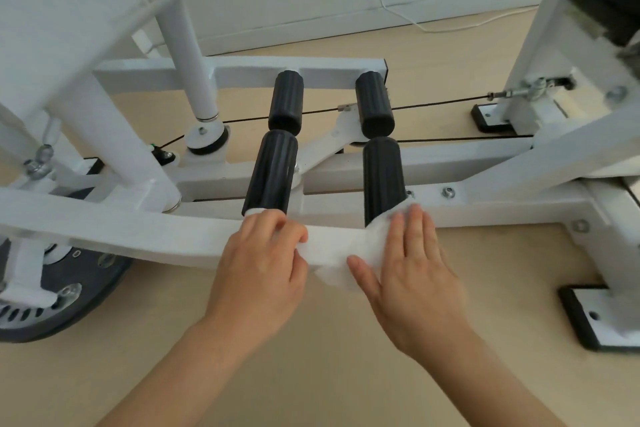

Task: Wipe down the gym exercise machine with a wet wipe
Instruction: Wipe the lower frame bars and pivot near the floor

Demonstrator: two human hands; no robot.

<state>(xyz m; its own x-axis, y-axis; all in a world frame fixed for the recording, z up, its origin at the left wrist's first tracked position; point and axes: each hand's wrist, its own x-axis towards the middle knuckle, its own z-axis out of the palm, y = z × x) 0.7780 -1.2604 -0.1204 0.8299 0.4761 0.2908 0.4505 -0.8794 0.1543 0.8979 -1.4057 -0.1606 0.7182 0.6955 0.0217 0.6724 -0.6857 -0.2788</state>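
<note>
A white gym machine fills the view, and its near horizontal bar point(166, 236) runs across the middle. A white wet wipe point(341, 250) lies draped over the end of this bar, below two black foam rollers point(272, 172). My left hand point(259, 274) pinches the wipe's left edge with curled fingers on the bar. My right hand point(412, 270) lies flat on the wipe with straight fingers, pressing it against the bar beside the right roller point(382, 177).
Two more black rollers point(374, 104) sit behind on the far bar. A black cable point(433, 104) crosses the frame. A grey weight plate point(69, 288) is at the lower left. A black-edged foot plate point(599, 315) stands on the wood floor at right.
</note>
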